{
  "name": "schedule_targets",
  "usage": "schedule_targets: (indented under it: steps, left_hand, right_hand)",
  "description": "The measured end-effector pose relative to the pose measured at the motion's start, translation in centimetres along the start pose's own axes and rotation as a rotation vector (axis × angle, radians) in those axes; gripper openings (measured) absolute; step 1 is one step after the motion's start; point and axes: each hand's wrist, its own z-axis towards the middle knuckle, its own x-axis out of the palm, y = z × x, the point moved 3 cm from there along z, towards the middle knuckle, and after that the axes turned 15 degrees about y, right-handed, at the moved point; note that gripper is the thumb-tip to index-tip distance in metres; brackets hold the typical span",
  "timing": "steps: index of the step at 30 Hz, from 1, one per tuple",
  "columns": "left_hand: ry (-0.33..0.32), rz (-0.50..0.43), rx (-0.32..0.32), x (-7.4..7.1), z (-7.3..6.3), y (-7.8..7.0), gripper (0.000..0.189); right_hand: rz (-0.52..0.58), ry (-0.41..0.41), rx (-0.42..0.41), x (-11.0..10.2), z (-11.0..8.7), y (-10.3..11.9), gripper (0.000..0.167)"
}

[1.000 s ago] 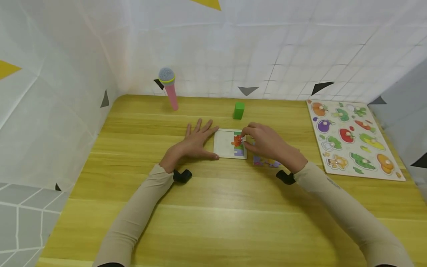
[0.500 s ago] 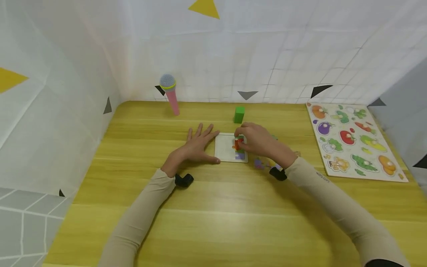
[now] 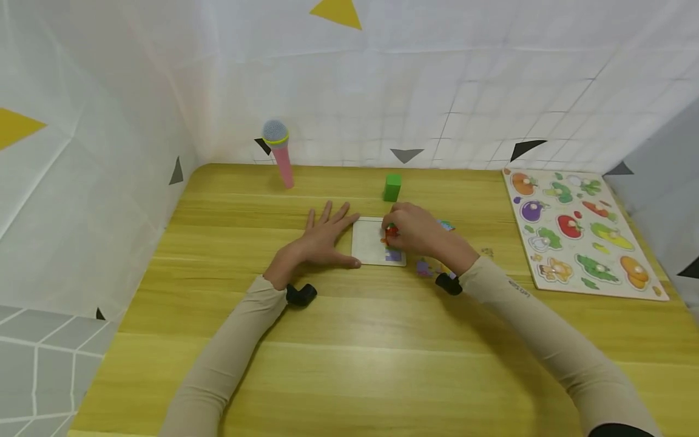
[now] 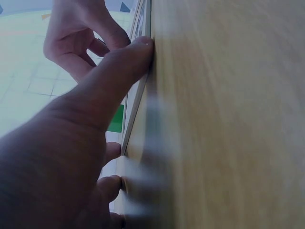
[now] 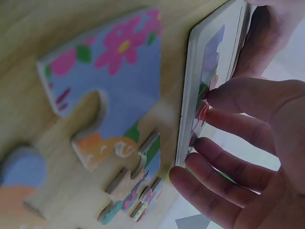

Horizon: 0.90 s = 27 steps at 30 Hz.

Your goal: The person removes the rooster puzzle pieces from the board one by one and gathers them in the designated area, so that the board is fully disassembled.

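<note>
A small white puzzle tray (image 3: 367, 243) lies mid-table, with puzzle pieces along its right side. My left hand (image 3: 322, 243) is spread at its left end. The left thumb touches the near edge and the index finger lies by the far left corner. Over the tray's right part, my right hand (image 3: 417, 230) pinches a red puzzle piece (image 5: 202, 110) between thumb and index finger; the fingers partly hide it. A purple piece (image 3: 393, 255) lies in the tray's near right corner. Beside the tray, a flowered puzzle piece (image 5: 131, 62) lies loose in the right wrist view.
Several loose puzzle pieces (image 3: 423, 267) lie right of the tray, partly under the right wrist. A green block (image 3: 392, 188) stands behind it. A pink toy microphone (image 3: 281, 159) stands at the back left, and a vegetable peg board (image 3: 581, 237) lies at the right.
My right hand has shifted slightly left over the tray, and its fingers now cover more of the red piece. The left hand keeps its place at the tray.
</note>
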Motion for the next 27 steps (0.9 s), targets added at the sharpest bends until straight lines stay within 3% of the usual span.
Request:
schedule_targets:
  steps: [16, 27]
  left_hand:
    - [-0.001, 0.007, -0.005, 0.01, 0.05, 0.08, 0.111]
    - [-0.001, 0.002, -0.004, -0.05, -0.14, -0.02, 0.109]
  right_hand:
    - [-0.003, 0.036, 0.059, -0.56, 0.35, 0.34, 0.014]
    - [-0.03, 0.036, 0.048, -0.55, 0.7, 0.6, 0.015]
